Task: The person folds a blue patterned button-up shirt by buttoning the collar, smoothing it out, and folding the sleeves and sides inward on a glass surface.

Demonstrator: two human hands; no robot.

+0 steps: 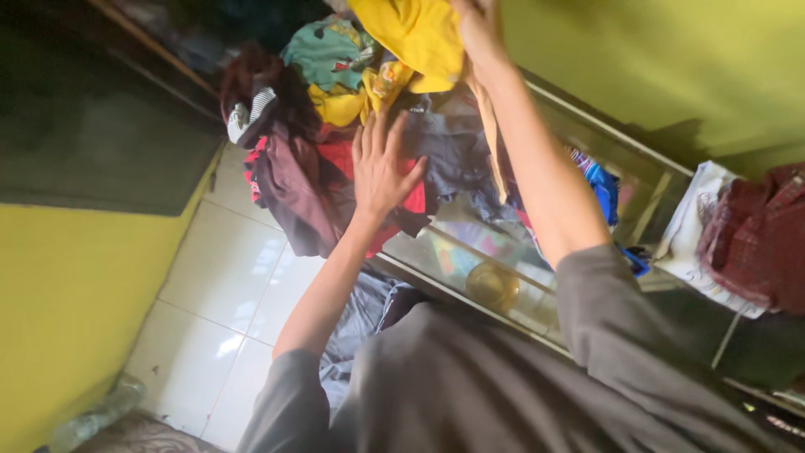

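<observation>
- Your grey shirt [503, 386] fills the bottom of the view, both sleeves pushed up as your arms reach away over a glass-topped table [537, 306].
- Your left hand [381, 168] lies open, fingers spread, palm down on the pile of clothes [335, 143] heaped at the table's far end; it rests across a red garment [340, 159] and touches a dark grey-blue garment [453, 151] just beside it.
- Your right hand [480, 25] is raised above the pile at the top edge of the view, closed on a yellow garment [415, 38] that hangs from it over the heap; the fingertips are cut off by the frame.
- Under the yellow garment sit a teal printed piece [331, 54], another yellow printed piece [352, 101] and a maroon garment [289, 184] that droops over the table's edge.
- A round amber dish [492, 285] shows through the glass, on a shelf below.
- At right, a red checked cloth [759, 235] lies on white fabric [692, 226], well apart from your hands.
- White floor tiles [226, 285] and yellow-green walls [67, 310] frame the scene.
</observation>
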